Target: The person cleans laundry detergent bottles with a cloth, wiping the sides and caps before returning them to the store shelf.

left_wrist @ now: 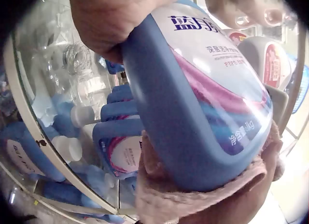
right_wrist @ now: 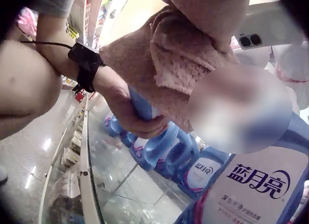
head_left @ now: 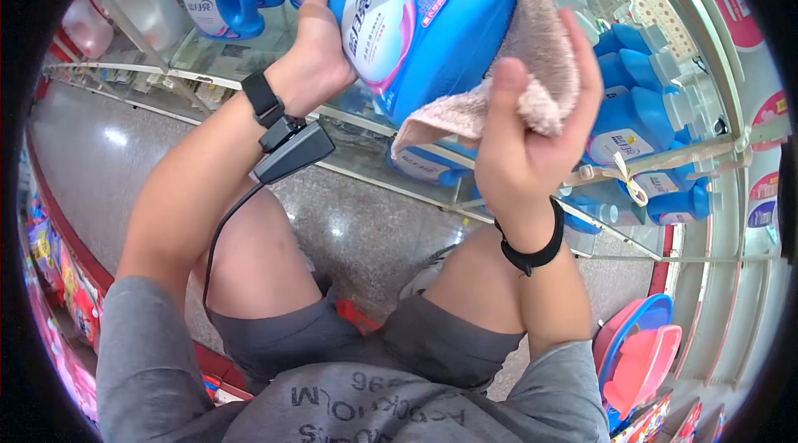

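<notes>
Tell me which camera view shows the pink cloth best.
The head view: the pink cloth shows nearly whole, gripped by the right hand against the blue detergent bottle, which the left hand holds. The left wrist view catches only its folds under the bottle; the right wrist view shows a bunched part, close up.

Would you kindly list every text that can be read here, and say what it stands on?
"蓝月亮": on the held bottle; it also reads on a bottle label in the right wrist view.
Smaller lines on both labels: too blurred to read.
Print on the shirt: upside down and unclear.
</notes>
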